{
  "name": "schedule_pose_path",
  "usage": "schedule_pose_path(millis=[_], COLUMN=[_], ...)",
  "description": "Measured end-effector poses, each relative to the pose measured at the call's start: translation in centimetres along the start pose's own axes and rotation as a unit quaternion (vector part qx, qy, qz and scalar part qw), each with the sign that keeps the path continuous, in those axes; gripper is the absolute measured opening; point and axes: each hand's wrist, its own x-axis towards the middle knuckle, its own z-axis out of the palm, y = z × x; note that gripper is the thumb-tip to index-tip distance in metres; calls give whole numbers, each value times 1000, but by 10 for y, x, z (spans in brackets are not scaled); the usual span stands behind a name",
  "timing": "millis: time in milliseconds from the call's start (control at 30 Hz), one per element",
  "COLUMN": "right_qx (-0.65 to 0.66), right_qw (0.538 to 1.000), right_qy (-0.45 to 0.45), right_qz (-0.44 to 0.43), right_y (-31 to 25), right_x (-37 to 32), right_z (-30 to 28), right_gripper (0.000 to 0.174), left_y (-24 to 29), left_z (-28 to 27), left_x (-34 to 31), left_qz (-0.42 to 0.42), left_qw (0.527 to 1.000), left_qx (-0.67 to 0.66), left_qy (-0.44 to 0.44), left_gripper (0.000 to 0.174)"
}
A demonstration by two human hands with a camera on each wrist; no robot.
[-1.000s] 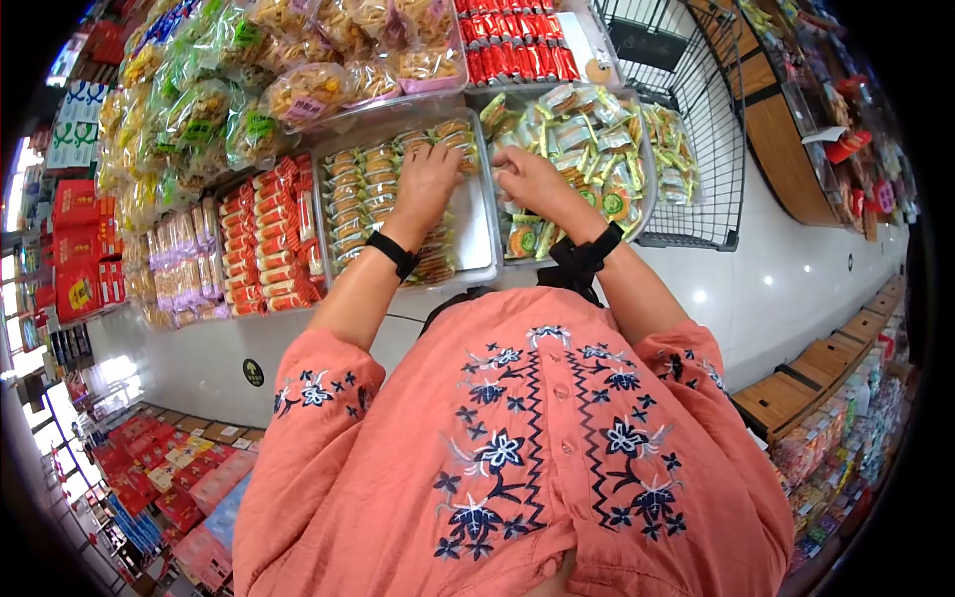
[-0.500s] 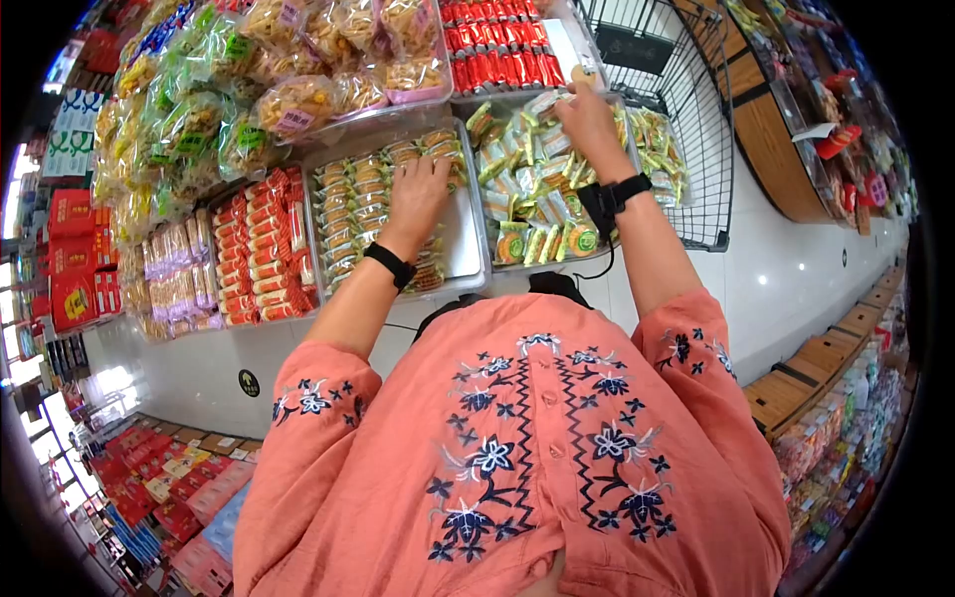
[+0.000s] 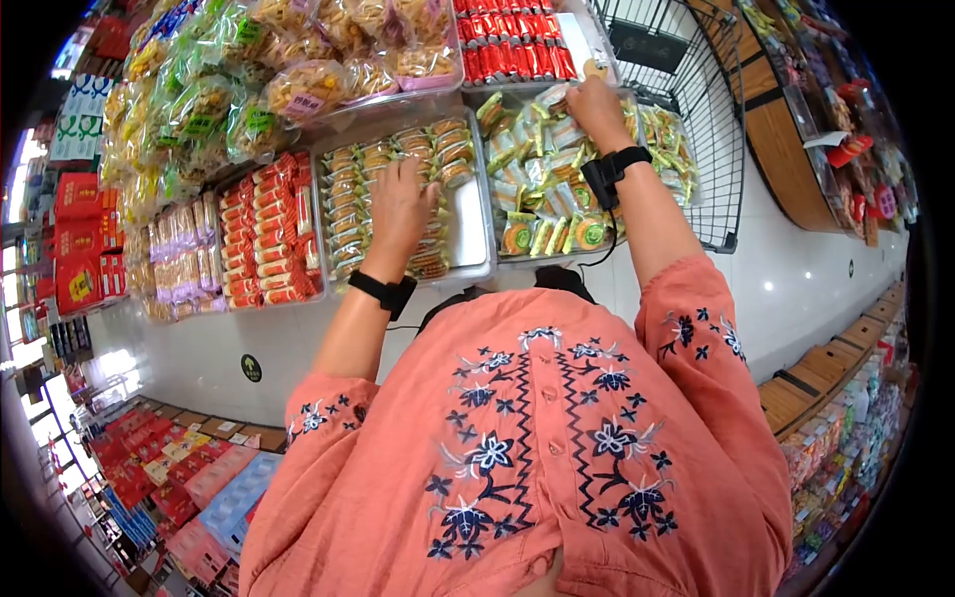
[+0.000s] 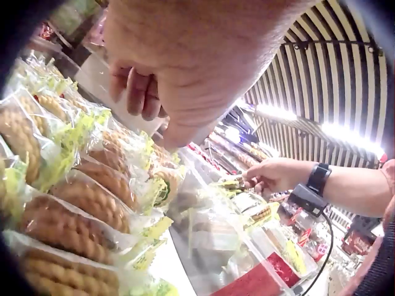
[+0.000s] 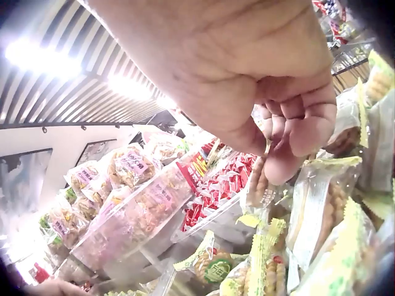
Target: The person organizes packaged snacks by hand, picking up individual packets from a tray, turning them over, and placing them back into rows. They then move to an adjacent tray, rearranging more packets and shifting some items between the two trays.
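Observation:
Rows of wrapped round cookies (image 3: 343, 214) fill much of a clear tray (image 3: 484, 234). Over the middle of these rows is the left hand (image 3: 400, 209); in the left wrist view the left hand (image 4: 173, 80) has loosely bent fingers and nothing visible in them, above the wrapped cookies (image 4: 92, 200). The right hand (image 3: 597, 111) is at the far side of the neighbouring tray of green-and-yellow packets (image 3: 522, 149). Seen from the right wrist, the right hand (image 5: 278, 123) pinches the wrapper edge of a small cookie packet (image 5: 256, 188) between thumb and fingers.
Red packets (image 3: 507, 60) lie beyond the trays, bagged snacks (image 3: 303, 95) at the back left. Red-and-cream packets (image 3: 269, 234) sit left of the cookie rows. A wire cart (image 3: 716, 169) stands right, with wooden shelving (image 3: 786, 149) past it.
The left hand has moved left and nearer the body from the right-hand cookie rows. The right hand has gone from the divide between the trays to the far side of the right tray.

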Motion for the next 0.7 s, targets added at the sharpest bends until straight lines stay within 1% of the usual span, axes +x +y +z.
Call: schedule_pose_path(millis=[33,133,233,333,500,600,700], right_qx=[30,88,198,231,197,188,158], right_qw=[999,992,976,967,976,972,979], right_qy=[-27,-71,-55,-68,-49,-77,-79], right_qz=[21,51,68,81,80,119,102], right_y=[1,1,-5,-13,-12,-12,-16], right_x=[1,0,-12,-17,-16,-12,-11], right_z=[-2,-8,-16,-31,-31,-25,-20], right_gripper=[31,28,26,28,34,30,29], left_y=[-3,-7,-6,-2,5,7,12], left_z=[-1,-4,-6,-3,-1,1,1], left_x=[-5,-15,-20,-24,-22,-22,-24], left_qz=[-5,-24,-48,-61,-54,-56,-27], left_qw=[1000,999,996,993,993,992,992], left_qx=[-10,-42,-78,-100,-101,-111,-123], left_qy=[-3,-12,-14,-8,-16,-28,-5], left_gripper=[48,45,42,40,39,39,36])
